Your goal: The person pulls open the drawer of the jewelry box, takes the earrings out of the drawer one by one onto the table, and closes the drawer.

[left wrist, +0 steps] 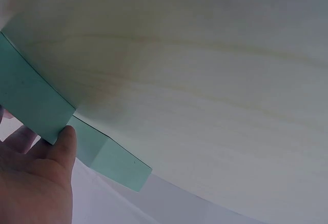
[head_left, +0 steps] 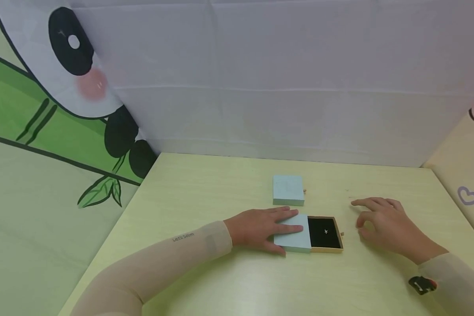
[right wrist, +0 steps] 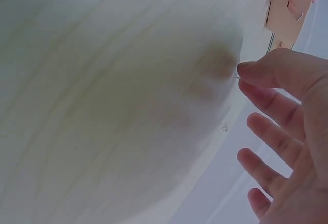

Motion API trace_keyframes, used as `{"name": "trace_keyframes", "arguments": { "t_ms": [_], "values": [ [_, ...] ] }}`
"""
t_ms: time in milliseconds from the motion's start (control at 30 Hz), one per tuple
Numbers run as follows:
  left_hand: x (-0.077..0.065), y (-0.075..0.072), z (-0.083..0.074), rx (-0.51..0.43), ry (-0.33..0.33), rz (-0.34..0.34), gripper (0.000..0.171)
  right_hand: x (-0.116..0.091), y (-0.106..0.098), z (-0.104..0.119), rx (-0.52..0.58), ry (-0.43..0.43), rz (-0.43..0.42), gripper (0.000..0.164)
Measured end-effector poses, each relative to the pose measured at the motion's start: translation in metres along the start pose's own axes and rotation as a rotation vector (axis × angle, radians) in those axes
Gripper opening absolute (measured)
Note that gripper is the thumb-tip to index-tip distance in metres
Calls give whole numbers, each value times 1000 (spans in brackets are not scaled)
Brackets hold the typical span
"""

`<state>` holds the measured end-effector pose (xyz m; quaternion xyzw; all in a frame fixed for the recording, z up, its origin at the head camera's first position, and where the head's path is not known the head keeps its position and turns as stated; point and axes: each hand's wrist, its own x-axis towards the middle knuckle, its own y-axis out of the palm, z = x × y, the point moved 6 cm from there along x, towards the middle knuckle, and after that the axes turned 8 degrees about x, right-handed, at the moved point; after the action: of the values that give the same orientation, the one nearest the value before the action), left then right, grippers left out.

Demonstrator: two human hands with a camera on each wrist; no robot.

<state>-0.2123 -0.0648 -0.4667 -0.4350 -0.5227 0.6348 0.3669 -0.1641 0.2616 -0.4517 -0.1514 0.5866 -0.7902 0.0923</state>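
Observation:
My left hand (head_left: 256, 226) lies over a pale blue drawer box (head_left: 296, 241), fingers straight and spread across its lid, thumb along the near edge. The box's tray (head_left: 327, 250) is slid out to the right; on its black pad sits a small silver star-shaped piece (head_left: 326, 231). In the left wrist view a fingertip touches the edge of the box (left wrist: 36, 93). Right of the tray, my right hand (head_left: 387, 228) hovers over the table. In the right wrist view its thumb and index finger pinch a tiny thin piece (right wrist: 237, 77), its kind too small to tell; the other fingers are spread.
A second pale blue box (head_left: 288, 189), shut, with a small pull tab on its right, lies behind the first. A tiny star-like piece (right wrist: 225, 127) lies on the pale wooden table (head_left: 205, 188). A white cloth wall (head_left: 280, 87) stands along the back edge.

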Motion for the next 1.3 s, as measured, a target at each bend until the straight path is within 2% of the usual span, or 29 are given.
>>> {"name": "trace_keyframes", "arguments": {
  "t_ms": [500,1300],
  "values": [
    [0,2,0,-14,-7,7,84,0,0,-6,12,52,34,24],
    [1,2,0,1,-6,3,85,0,-4,-5,9,55,40,23]
  ]
}}
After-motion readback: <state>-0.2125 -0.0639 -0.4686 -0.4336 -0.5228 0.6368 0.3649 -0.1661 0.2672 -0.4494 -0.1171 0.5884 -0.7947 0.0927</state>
